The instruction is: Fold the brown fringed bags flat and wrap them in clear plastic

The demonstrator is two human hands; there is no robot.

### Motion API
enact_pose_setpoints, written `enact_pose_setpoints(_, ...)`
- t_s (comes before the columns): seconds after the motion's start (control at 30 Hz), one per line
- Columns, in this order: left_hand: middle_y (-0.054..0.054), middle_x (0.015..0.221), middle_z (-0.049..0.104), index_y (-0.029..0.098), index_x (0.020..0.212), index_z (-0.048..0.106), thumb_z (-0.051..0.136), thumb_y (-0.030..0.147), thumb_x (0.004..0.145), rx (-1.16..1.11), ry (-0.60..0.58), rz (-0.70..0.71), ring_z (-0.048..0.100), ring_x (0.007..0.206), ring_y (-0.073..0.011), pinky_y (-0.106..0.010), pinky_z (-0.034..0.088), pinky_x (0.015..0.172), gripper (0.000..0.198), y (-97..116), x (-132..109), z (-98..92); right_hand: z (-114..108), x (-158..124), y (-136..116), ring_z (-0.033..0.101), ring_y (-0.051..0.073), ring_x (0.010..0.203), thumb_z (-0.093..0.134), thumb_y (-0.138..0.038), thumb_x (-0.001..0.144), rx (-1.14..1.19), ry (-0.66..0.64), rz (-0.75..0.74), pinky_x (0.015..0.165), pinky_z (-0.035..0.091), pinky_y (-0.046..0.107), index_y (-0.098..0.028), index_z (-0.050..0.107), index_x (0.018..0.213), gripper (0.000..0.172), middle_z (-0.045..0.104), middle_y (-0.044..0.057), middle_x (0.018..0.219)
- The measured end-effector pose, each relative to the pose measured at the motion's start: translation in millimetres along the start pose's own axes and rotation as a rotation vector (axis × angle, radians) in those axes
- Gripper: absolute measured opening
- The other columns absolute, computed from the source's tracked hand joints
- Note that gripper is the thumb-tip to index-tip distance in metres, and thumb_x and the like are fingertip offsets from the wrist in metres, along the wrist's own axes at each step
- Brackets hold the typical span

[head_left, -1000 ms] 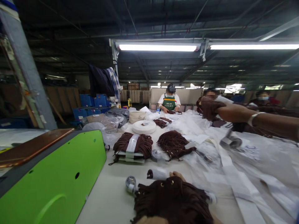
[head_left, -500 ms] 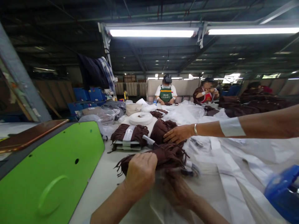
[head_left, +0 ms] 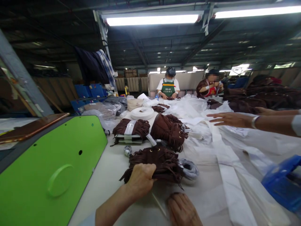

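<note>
A dark brown fringed bag [head_left: 156,160] with small gold eyelets lies on the white table in front of me. My left hand [head_left: 141,179] is closed on its near edge. Plastic-wrapped coils [head_left: 188,169] stick out at its right side. Lower down, close to the tabletop, my right hand [head_left: 182,209] has its fingers curled in. A thin pale strip [head_left: 160,205] runs from below the left hand towards the right one; whether the right fingers hold it is hidden. Behind lie a banded brown fringed bundle [head_left: 131,128] and another brown fringed bag [head_left: 168,131].
A green machine panel [head_left: 54,169] borders the left side. A white tape roll [head_left: 142,113] sits farther back. At right are white wrapping sheets [head_left: 223,169], a blue plastic object [head_left: 282,183] and a co-worker's hand [head_left: 231,119]. Two people work across the table.
The co-worker's hand has drawn back right from the rear bag. My right hand has come down towards me, away from under the front bag, which now shows its eyelets.
</note>
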State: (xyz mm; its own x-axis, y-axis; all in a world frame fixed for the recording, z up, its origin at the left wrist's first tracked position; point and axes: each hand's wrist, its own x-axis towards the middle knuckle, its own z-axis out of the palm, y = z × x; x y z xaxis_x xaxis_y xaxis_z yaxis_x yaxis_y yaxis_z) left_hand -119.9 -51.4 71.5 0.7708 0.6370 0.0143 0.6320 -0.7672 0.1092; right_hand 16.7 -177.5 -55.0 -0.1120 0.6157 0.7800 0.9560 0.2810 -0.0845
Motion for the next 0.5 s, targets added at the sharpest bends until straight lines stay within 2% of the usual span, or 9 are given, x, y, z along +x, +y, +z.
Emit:
enact_pose_setpoints(0.1, -0.002, 0.088, 0.068, 0.020, 0.082, 0.056, 0.060, 0.028, 0.079, 0.007, -0.024, -0.017, 0.063, 0.085, -0.0228, -0.030, 0.044, 0.069, 0.010, 1.5, 4.6, -5.3, -3.3, 1.5, -9.5, 0.054, 0.011, 0.050, 0.027, -0.013, 0.090, 0.047, -0.122, 0.141, 0.049, 0.038, 0.022, -0.019, 0.050, 0.079, 0.026, 0.056, 0.000, 0.060)
enact_pose_setpoints(0.2, -0.002, 0.089, 0.068, 0.020, 0.083, 0.056, 0.059, 0.027, 0.080, 0.021, -0.033, 0.003, 0.063, 0.086, -0.0226, -0.030, 0.044, 0.070, 0.008, 3.3, 3.4, -1.5, -4.1, 0.2, -14.2, 0.056, 0.017, 0.060, 0.041, -0.037, 0.087, -0.010, -0.192, 0.170, 0.056, 0.041, 0.028, -0.021, 0.053, 0.076, 0.023, 0.059, 0.002, 0.067)
enact_pose_setpoints(0.27, -0.003, 0.088, 0.067, 0.019, 0.083, 0.056, 0.059, 0.026, 0.080, 0.021, -0.042, 0.013, 0.063, 0.085, -0.0227, -0.030, 0.044, 0.071, 0.007, 4.5, 2.0, 1.9, 2.6, -4.6, -18.3, 0.057, 0.021, 0.065, 0.050, -0.048, 0.079, -0.093, -0.154, 0.168, 0.063, 0.043, 0.034, -0.021, 0.057, 0.076, 0.028, 0.061, 0.004, 0.071)
enact_pose_setpoints(0.4, -0.005, 0.089, 0.067, 0.018, 0.085, 0.056, 0.058, 0.026, 0.080, 0.020, -0.044, 0.022, 0.062, 0.087, -0.0241, -0.032, 0.045, 0.073, 0.010, 5.1, 1.3, 6.1, 32.4, -24.5, -30.0, 0.061, 0.023, 0.079, 0.050, -0.027, 0.081, -0.276, -0.006, 0.047, 0.079, 0.043, 0.038, -0.020, 0.062, 0.089, 0.016, 0.067, 0.006, 0.082)
enact_pose_setpoints(0.5, -0.005, 0.090, 0.067, 0.018, 0.086, 0.056, 0.057, 0.026, 0.080, 0.020, -0.046, 0.037, 0.062, 0.087, -0.0238, -0.033, 0.045, 0.075, 0.010, 4.1, 1.6, 7.5, 49.8, -35.9, -36.3, 0.063, 0.022, 0.075, 0.042, -0.021, 0.085, -0.247, 0.137, 0.025, 0.070, 0.046, 0.033, -0.019, 0.064, 0.084, 0.022, 0.069, 0.007, 0.077)
